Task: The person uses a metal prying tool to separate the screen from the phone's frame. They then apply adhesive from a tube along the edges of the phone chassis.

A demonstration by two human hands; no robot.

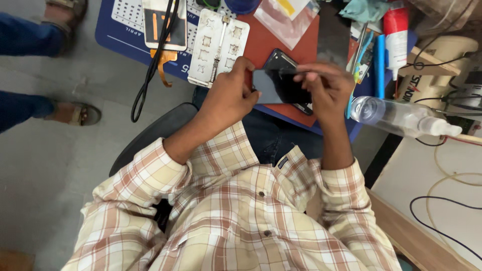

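Black phone (281, 86) between both hands, left hand (232, 95) gripping edge, right hand (327, 86) fingertips on top

Two bare hands, left (228, 98) and right (326, 90), share one dark flat phone (278, 88). One clear plastic spray bottle (401, 116), one white metal stencil plate (218, 46), two sandalled feet at upper left.

Left hand (230, 95) gripping the near-left edge of a dark smartphone (279, 86), right hand (325, 88) pinching over its top face. Beneath the grip, a red mat (266, 40) on the worktop (120, 35). Right of the right hand, a clear spray bottle (399, 116); beyond the left hand, a white perforated plate (217, 45).
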